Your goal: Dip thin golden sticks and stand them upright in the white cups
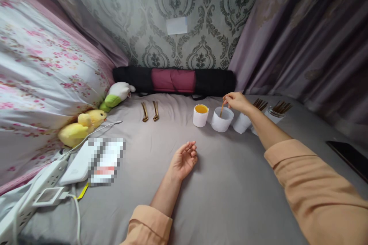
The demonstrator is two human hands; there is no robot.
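My right hand (237, 101) pinches a thin orange-brown stick (222, 109), whose lower end dips into a round white tub (222, 124). Left of that tub stands a smaller white cup (200, 120) with something yellow-orange inside. Behind my right forearm are another white container (242, 123) and a glass jar (274, 113), both holding several brown sticks. My left hand (184, 160) lies palm up on the grey sheet (230, 183), fingers loosely curled, nothing in it.
Two gold-brown bent pieces (145, 112) lie left of the cups. Plush toys (83, 124), a white power bank (77, 162) and a power strip (37, 191) with cables line the left side. A black and maroon roll (172, 80) lies at the back; a dark phone-like slab (349, 159) sits right.
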